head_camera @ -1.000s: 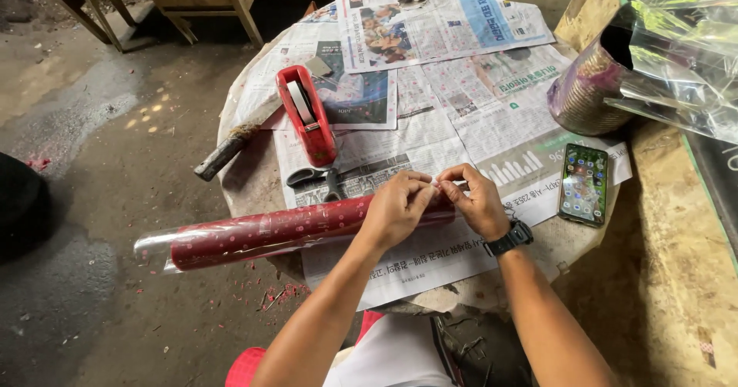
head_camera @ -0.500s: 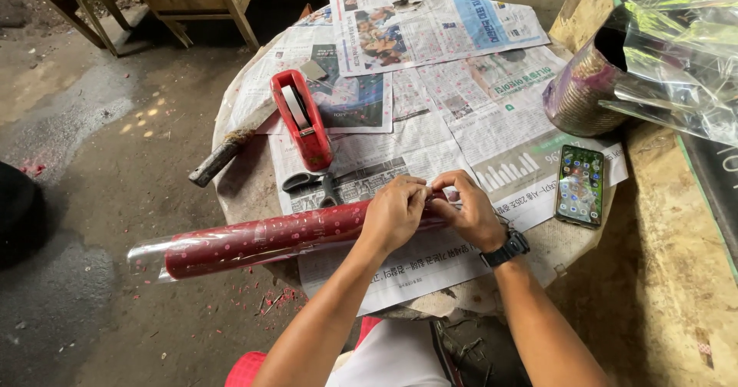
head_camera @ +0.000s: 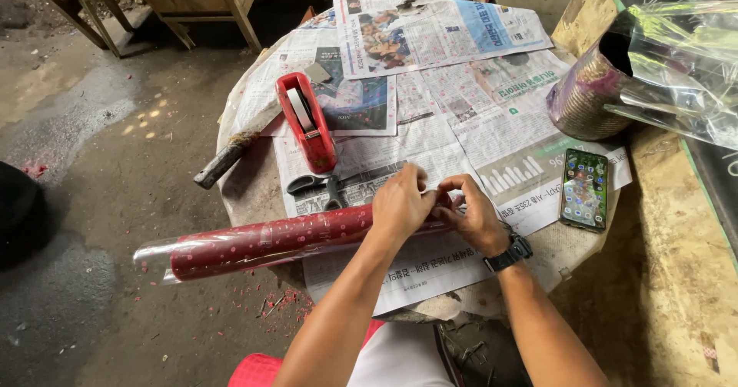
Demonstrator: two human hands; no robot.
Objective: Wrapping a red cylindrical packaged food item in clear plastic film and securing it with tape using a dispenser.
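Both my hands, left and right, pinch one end of the red wrapping roll lying across the newspaper-covered table; its overhanging far end could tip it floorward.

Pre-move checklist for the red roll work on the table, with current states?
1. Both hands on the roll: ok. Left hand and right hand grip the right end of the red dotted roll.
2. Roll supported: not ok. Its left end overhangs the table edge.
3. Tape within reach: ok. The red tape dispenser stands just beyond the hands.
4. Scissors at hand: ok. They lie between the dispenser and the roll.
5. Phone clear of the work: ok. It lies apart, right of the hands.
6. Roll end sealed: cannot tell, the fingers hide it.
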